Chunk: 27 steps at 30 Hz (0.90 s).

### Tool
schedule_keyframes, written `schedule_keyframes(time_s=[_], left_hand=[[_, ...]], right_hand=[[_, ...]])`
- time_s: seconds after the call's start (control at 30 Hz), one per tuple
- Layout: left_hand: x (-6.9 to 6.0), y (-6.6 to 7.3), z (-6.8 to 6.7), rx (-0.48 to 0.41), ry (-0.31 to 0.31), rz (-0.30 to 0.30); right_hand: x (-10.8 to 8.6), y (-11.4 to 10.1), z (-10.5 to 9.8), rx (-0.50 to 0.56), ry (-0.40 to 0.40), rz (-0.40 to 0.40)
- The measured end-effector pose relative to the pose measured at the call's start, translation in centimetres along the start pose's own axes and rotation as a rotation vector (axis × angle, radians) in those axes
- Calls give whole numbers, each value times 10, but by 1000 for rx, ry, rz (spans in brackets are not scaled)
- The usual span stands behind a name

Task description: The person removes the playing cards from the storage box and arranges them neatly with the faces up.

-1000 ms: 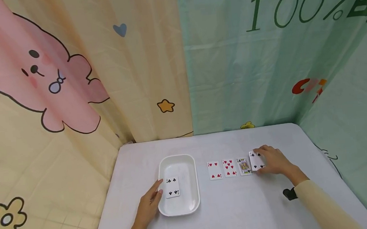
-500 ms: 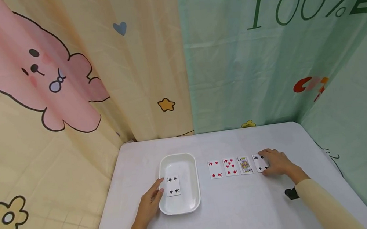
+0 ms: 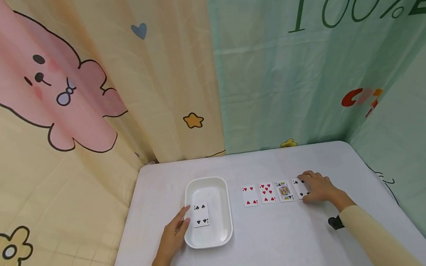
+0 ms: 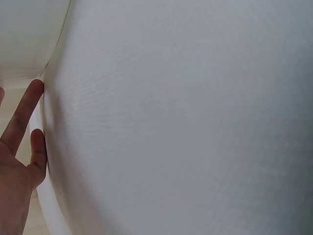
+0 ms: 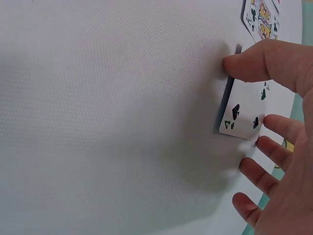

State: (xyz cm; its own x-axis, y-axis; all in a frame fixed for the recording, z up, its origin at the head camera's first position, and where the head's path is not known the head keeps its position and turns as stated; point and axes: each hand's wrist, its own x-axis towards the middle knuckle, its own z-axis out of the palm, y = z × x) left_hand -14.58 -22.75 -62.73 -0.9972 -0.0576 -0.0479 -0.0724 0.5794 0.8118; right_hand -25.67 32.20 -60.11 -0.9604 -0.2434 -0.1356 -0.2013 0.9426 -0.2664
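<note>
In the head view my right hand is at the right end of a row of playing cards. Its thumb and fingertips grip opposite edges of a four of spades, which lies face up at the table surface; the hand covers part of it. Beside it are a black king and two hearts cards, one with several pips and a four of hearts. My left hand touches the left rim of a white tray with extended fingers. A four of clubs lies in the tray.
A white cloth covers the table. Behind it hang a yellow curtain and a green curtain, both with printed figures. Tray and card row stand side by side, with a narrow gap between them.
The four of spades, tilted in my right hand a second ago, now lies flatter, slightly farther right and apart from the king. The left hand and tray stay in place.
</note>
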Motion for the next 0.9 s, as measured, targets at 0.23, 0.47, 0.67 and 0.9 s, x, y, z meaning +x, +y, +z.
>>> schedule_keyframes(time_s=[0.23,0.47,0.67,0.9], left_hand=[[1,2,2,2,0,2],[1,4,0,12,7,-1],[1,0,0,28,-1,8],[2,0,1,34,1,12]], right_hand=[[-3,1,-3,-6,23,-3],[-4,-15,-16,29,101,-30],[-3,-45,-19,71,169,-57],[5,-99,-19,107,224,-148]])
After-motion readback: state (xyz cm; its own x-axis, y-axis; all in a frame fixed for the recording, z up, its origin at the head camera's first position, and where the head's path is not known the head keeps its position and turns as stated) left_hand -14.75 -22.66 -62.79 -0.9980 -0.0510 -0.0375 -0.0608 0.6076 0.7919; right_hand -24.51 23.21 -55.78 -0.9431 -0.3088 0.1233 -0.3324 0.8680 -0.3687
